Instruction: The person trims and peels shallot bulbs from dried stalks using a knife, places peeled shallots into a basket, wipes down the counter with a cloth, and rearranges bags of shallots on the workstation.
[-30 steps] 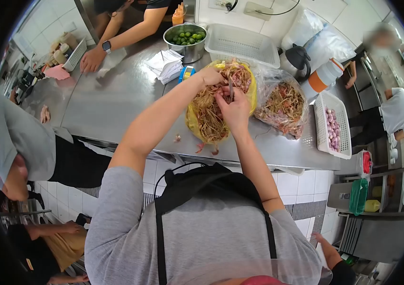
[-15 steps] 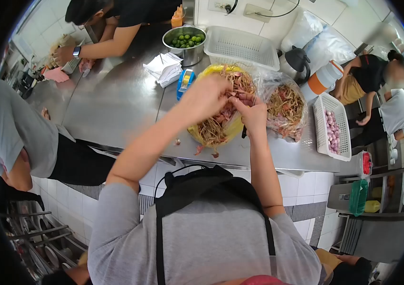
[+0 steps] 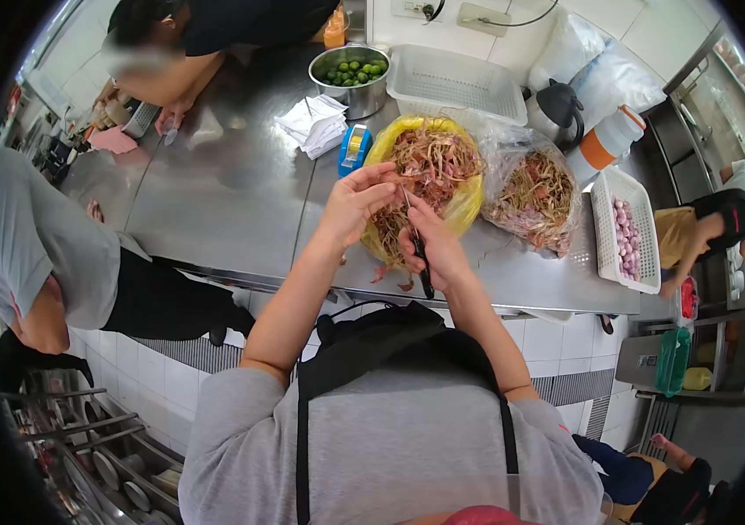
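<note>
A black-handled knife point(image 3: 421, 255) is in my right hand point(image 3: 438, 249), whose fingers are wrapped round the handle, blade pointing up toward my left hand. My left hand point(image 3: 359, 203) is pinched at the left edge of a yellow bag point(image 3: 470, 203); what its fingertips hold is too small to make out. Dry roots and reddish skins point(image 3: 434, 157) fill the yellow bag. Right of it, a clear plastic bag point(image 3: 534, 197) holds more dry stalks and skins. Peeled shallots point(image 3: 626, 241) lie in a white basket point(image 3: 601, 232) farther right.
A steel pot point(image 3: 364, 101) of green limes, an empty white basket point(image 3: 456, 83), white papers point(image 3: 316, 125), a blue tape dispenser point(image 3: 354, 150), a kettle point(image 3: 556, 114) and an orange-banded flask point(image 3: 604, 144) stand on the steel table point(image 3: 215, 201). Co-workers are at the left and right.
My left hand has drawn back left and down from over the yellow bag. My right hand has moved left and lower, showing the knife. The co-worker at the upper left leans farther over the table.
</note>
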Demonstrator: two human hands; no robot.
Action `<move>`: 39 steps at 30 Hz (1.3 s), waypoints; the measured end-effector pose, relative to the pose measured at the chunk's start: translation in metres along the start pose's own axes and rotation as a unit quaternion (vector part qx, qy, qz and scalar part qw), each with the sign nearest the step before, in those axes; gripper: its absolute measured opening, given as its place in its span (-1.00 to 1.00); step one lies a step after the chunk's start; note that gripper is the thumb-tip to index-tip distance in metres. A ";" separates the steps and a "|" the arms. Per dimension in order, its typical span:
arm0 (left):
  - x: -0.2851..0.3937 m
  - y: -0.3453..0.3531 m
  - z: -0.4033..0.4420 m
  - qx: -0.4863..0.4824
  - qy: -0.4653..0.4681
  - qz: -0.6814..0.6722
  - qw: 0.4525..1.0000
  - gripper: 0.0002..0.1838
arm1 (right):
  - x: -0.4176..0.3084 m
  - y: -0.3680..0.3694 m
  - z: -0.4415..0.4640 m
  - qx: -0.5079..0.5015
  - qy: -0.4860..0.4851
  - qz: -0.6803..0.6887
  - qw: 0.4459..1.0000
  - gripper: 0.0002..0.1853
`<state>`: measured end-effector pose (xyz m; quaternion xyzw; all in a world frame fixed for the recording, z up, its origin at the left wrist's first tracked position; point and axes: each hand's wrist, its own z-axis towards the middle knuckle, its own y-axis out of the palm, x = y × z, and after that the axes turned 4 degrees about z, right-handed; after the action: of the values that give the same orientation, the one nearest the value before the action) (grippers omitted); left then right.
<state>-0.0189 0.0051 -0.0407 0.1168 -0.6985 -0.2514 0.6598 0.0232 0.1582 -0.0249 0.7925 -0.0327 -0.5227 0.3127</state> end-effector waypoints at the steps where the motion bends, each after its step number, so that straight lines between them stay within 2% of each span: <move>1: -0.003 0.000 0.000 -0.002 -0.002 0.001 1.000 -0.70 | 0.000 0.002 0.001 0.012 -0.005 0.020 1.000 -0.56; 3: -0.007 -0.002 0.001 0.036 0.015 0.010 0.999 -0.70 | 0.003 0.004 0.003 0.024 -0.012 0.043 0.999 -0.56; 6: -0.009 -0.002 0.001 0.043 0.025 0.015 0.999 -0.70 | 0.008 0.002 0.007 0.030 -0.024 0.036 0.999 -0.56; 9: -0.012 0.001 -0.001 0.040 0.066 0.053 0.996 -0.73 | 0.008 0.000 0.008 0.031 -0.029 0.076 0.996 -0.51; 12: -0.008 -0.003 -0.001 0.013 0.103 0.119 0.987 -0.73 | 0.002 -0.001 0.008 -0.013 -0.001 0.107 0.994 -0.57; 14: -0.007 0.001 -0.004 0.015 0.102 0.150 0.983 -0.74 | -0.003 0.001 0.009 -0.023 0.009 0.160 0.987 -0.73; 15: -0.006 0.004 -0.005 0.018 0.105 0.179 0.978 -0.74 | -0.004 0.003 0.010 -0.022 0.006 0.164 0.986 -0.73; 16: -0.009 0.006 -0.006 0.013 0.104 0.182 0.978 -0.74 | -0.005 0.005 0.011 -0.003 0.001 0.167 0.986 -0.84; 18: -0.016 0.007 -0.006 0.002 0.199 0.242 0.950 -0.75 | -0.006 0.004 0.013 0.017 -0.007 0.174 0.985 -0.90; 19: -0.019 0.006 -0.005 -0.001 0.198 0.243 0.950 -0.75 | -0.004 0.001 0.014 -0.001 -0.011 0.182 0.983 -0.89; 21: -0.019 0.007 -0.005 0.042 0.107 0.154 0.981 -0.76 | -0.004 -0.003 0.014 -0.020 -0.014 0.191 0.981 -0.88; 22: -0.018 0.010 -0.005 0.042 0.107 0.155 0.981 -0.76 | -0.004 -0.003 0.013 -0.026 -0.012 0.197 0.980 -0.88; 24: -0.015 0.018 -0.005 0.038 0.087 -0.028 0.995 -0.74 | -0.005 -0.004 0.012 -0.034 -0.009 0.201 0.979 -0.88; 25: -0.017 0.014 -0.002 0.037 0.089 -0.027 0.995 -0.74 | -0.005 -0.004 0.012 -0.013 -0.019 0.185 0.982 -0.88; 27: -0.017 0.009 0.003 0.075 0.162 0.225 0.958 -0.69 | -0.007 -0.004 0.013 0.006 -0.029 0.169 0.985 -0.88; 28: -0.015 0.011 0.002 0.074 0.164 0.226 0.958 -0.69 | -0.008 -0.003 0.013 0.008 -0.035 0.154 0.987 -0.88; 30: -0.009 0.017 -0.002 0.054 0.105 0.160 0.980 -0.68 | -0.009 -0.003 0.013 0.008 -0.040 0.139 0.990 -0.88; 34: -0.012 0.006 0.006 0.034 0.098 0.109 0.989 -0.70 | -0.012 -0.006 0.013 -0.012 -0.039 0.155 0.987 -0.88; 36: -0.007 0.004 0.004 0.016 0.050 -0.034 0.998 -0.72 | -0.015 -0.012 0.014 -0.007 -0.046 0.165 0.985 -0.87; 39: -0.002 0.001 0.001 0.013 0.035 -0.114 0.993 -0.70 | -0.017 -0.018 0.016 0.030 -0.073 0.185 0.980 -0.87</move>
<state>-0.0193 0.0069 -0.0415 0.2132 -0.6604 -0.3120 0.6490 -0.0028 0.1722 -0.0245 0.7415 -0.2175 -0.5110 0.3766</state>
